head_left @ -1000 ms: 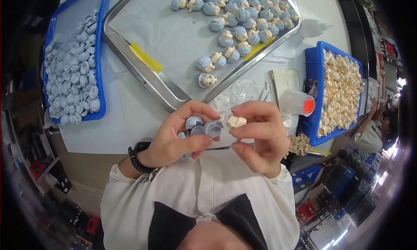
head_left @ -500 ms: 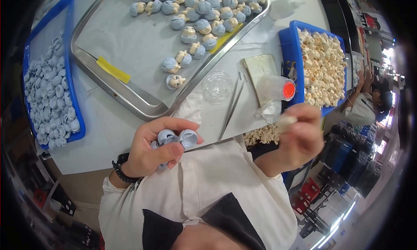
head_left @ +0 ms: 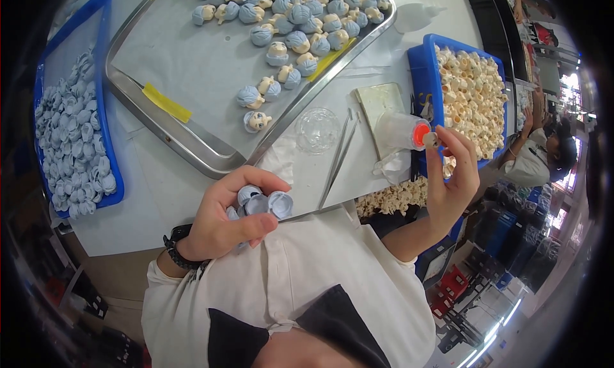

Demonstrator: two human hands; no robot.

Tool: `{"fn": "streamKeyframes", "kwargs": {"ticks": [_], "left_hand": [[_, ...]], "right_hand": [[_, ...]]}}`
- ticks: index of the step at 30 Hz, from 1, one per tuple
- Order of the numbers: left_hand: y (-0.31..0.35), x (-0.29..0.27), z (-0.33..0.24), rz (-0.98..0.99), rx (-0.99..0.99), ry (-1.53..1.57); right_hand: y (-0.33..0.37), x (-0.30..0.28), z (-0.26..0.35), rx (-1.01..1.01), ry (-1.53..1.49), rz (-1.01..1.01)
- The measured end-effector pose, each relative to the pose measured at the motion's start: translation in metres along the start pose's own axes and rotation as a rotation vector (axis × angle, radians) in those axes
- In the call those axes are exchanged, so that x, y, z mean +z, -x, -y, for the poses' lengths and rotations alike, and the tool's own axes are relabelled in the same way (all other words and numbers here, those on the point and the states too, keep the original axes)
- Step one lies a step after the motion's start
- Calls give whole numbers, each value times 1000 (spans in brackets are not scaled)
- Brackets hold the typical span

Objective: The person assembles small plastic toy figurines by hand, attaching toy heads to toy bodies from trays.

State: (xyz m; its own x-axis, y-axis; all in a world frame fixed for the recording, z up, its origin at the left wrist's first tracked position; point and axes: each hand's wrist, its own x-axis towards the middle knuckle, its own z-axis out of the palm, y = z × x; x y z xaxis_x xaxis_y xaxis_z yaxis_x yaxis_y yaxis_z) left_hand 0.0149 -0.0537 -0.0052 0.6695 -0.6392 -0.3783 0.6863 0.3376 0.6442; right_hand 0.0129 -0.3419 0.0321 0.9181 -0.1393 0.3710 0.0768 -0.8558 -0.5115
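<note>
Several light-blue hollow doll hair pieces (head_left: 280, 205) are cupped in my left hand (head_left: 220, 211), their hollow sides partly showing near the table's front edge. My right hand (head_left: 455, 176) is raised at the right, pinching a small cream doll face piece (head_left: 430, 140) between thumb and fingertips. That piece is right beside the orange-red end of a translucent bottle (head_left: 395, 131); whether they touch I cannot tell. Assembled doll heads (head_left: 299, 40) with blue hair lie on the lined metal tray (head_left: 153, 126) ahead.
A blue bin (head_left: 105, 67) of hair pieces stands at the left, another blue bin (head_left: 423, 73) of cream pieces at the right. Tweezers (head_left: 339, 157), a clear round dish (head_left: 318, 130) and a pale slab (head_left: 377, 105) lie between. A person (head_left: 531, 157) sits far right.
My right hand has moved away from my body, up to the bottle's coloured end, with the face piece in its fingers. My left hand has barely shifted and still holds the hair pieces.
</note>
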Motion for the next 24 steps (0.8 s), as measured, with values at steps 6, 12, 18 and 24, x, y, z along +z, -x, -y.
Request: {"fn": "streamKeyframes", "kwargs": {"ticks": [6, 12, 18, 24], "left_hand": [[0, -1, 1, -26, 40, -166], [2, -1, 1, -30, 19, -130], [2, -6, 8, -30, 116, -142], [4, -6, 11, -124, 293, -146]], "right_hand": [[-2, -1, -3, -90, 50, 64], [-1, 0, -5, -107, 46, 54], [0, -1, -6, -126, 65, 53], [9, 3, -10, -78, 44, -35]]}}
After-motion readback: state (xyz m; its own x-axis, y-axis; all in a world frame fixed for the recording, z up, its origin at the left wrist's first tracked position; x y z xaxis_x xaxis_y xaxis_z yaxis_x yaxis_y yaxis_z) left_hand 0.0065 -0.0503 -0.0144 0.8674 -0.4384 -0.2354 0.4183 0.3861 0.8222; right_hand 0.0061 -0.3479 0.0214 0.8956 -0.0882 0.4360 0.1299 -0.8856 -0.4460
